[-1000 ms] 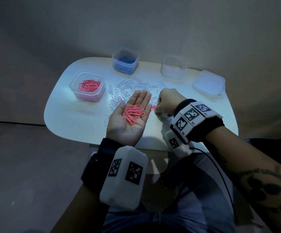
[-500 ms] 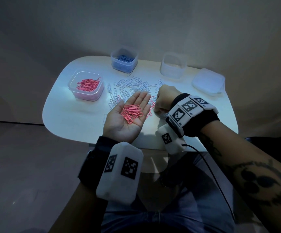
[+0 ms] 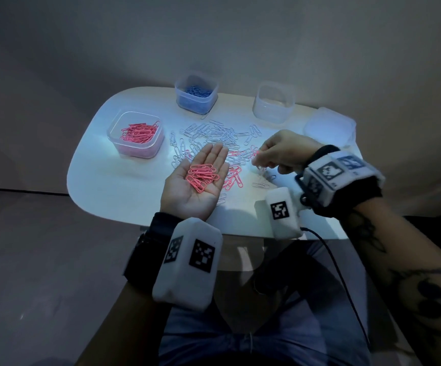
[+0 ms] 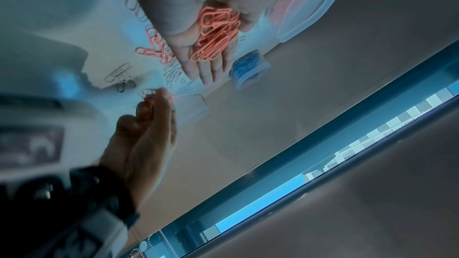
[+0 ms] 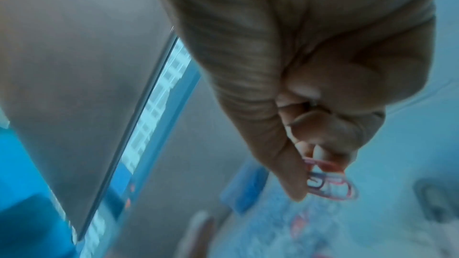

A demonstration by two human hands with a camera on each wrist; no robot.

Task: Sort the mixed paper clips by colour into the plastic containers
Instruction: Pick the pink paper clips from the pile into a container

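On the left of the white table (image 3: 103, 186) sits a clear box (image 3: 135, 134) with pink clips in it. The left hand (image 3: 197, 180) is held flat, palm up, fingers straight, with a small pile of pink clips (image 3: 203, 176) lying on it. Behind it, loose clips (image 3: 214, 136) are spread on the table. The right hand (image 3: 280, 151) is lifted a bit, fingers curled, pinching a pink clip (image 5: 330, 181).

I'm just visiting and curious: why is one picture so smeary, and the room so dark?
Head view: light falls mainly on the table, the surroundings are dim. Right wrist view: motion-blurred, the right hand fills the frame, its pink paper clip soft. Left wrist view: tilted, the edges blurred.
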